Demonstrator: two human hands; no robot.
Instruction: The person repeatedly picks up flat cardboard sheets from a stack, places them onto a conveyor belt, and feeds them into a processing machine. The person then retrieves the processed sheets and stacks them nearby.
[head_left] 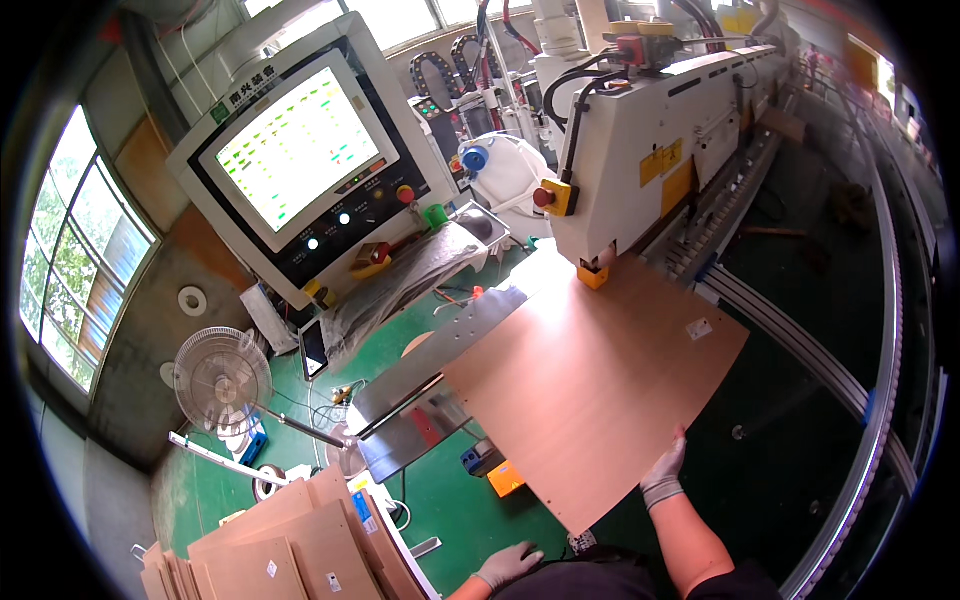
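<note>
A large brown wooden panel [600, 370] lies tilted across the view, its far edge at the white machine [625, 170] and its left side along a metal ledge [440, 345]. A small white label [699, 328] is stuck near its right corner. My right hand [665, 470], in a pale glove with bare fingertips, grips the panel's near right edge; the fingers underneath are hidden. Low in the view, my left hand [510, 565], gloved likewise, hangs apart from the panel with its fingers loosely extended and nothing in them.
Stacked brown panels [300, 550] stand at lower left. Behind them are a standing fan [223, 380] and a control console [300, 150] with a lit screen. A red stop button [544, 197] sits on the machine. Metal rails [790, 335] curve along the right.
</note>
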